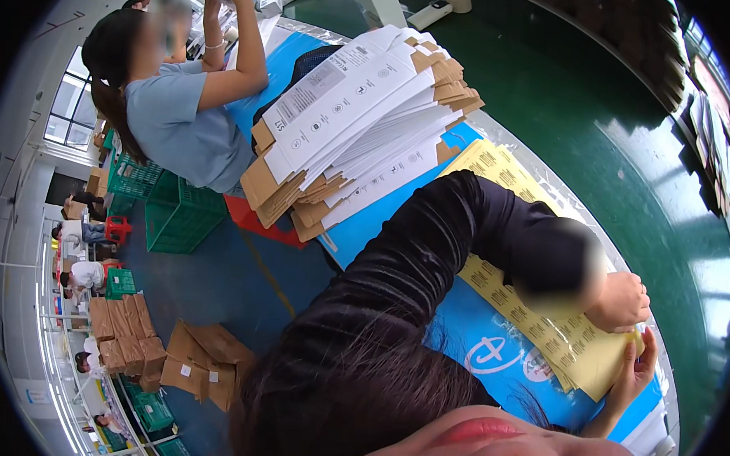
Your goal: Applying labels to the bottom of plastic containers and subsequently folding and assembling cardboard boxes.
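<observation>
Yellow label sheets (533, 319) with rows of dark print lie overlapping along a blue table cover. My left hand (621, 302), in a black velvety sleeve, rests at the sheets' right edge. Its fingers are curled closed, and what they pinch, if anything, is hidden. Just nearer, my right hand (637, 368) grips the corner of the top sheet, thumb over the paper and fingers at its edge. The two hands are close together. My left arm covers the middle of the sheets, and a blurred patch hides the left wrist.
A tall leaning stack of flattened white-and-brown boxes (362, 120) stands beyond my left arm on the blue cover (475, 337). A co-worker in a light blue shirt (181, 119) is at the far left. Green crates (180, 214) and brown cartons (201, 360) sit on the floor.
</observation>
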### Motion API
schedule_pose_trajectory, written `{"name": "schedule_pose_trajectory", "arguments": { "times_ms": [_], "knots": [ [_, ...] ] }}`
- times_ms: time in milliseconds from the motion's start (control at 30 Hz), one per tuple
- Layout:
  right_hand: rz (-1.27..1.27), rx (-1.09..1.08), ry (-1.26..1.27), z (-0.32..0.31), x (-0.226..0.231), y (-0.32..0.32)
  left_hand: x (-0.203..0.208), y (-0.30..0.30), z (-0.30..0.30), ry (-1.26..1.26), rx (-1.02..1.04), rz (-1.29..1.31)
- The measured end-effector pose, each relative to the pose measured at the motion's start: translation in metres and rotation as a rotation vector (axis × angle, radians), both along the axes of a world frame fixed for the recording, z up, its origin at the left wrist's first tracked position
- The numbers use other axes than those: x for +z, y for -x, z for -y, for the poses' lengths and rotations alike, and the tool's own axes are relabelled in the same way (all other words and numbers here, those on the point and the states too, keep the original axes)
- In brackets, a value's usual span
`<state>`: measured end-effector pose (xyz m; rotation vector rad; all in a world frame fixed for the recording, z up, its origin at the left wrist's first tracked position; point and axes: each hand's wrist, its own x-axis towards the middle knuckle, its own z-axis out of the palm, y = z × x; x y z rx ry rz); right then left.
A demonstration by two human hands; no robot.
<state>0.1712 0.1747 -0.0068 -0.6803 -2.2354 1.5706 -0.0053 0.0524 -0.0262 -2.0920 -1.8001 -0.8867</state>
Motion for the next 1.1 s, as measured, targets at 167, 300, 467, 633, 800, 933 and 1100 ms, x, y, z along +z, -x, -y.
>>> {"name": "schedule_pose_trajectory", "arguments": {
  "times_ms": [167, 300, 467, 633, 800, 933, 1100],
  "knots": [
    [-0.007, 0.038, -0.038, -0.003, -0.001, 0.001, 0.023, 0.0, 0.011, 0.003, 0.096, -0.109],
    [-0.037, 0.061, -0.102, -0.002, 0.0, 0.004, 0.069, 0.001, 0.051, -0.008, 0.343, -0.282],
    [-0.058, 0.114, -0.336, 0.002, 0.004, 0.005, 0.106, 0.009, 0.164, -0.008, 0.582, -0.215],
    [-0.177, -0.012, -0.557, 0.003, 0.013, 0.005, 0.129, 0.047, 0.309, 0.518, 1.399, -0.416],
    [-0.28, -0.089, -0.488, 0.005, 0.023, 0.006, 0.133, 0.036, 0.371, 0.4, 1.343, -0.179],
    [-0.353, -0.032, -0.611, 0.018, 0.047, 0.014, 0.145, 0.023, 0.366, 0.366, 1.284, -0.072],
    [-0.565, 0.154, -0.601, 0.066, 0.114, 0.038, 0.168, -0.009, 0.303, -0.001, 1.29, -0.143]
  ]
}}
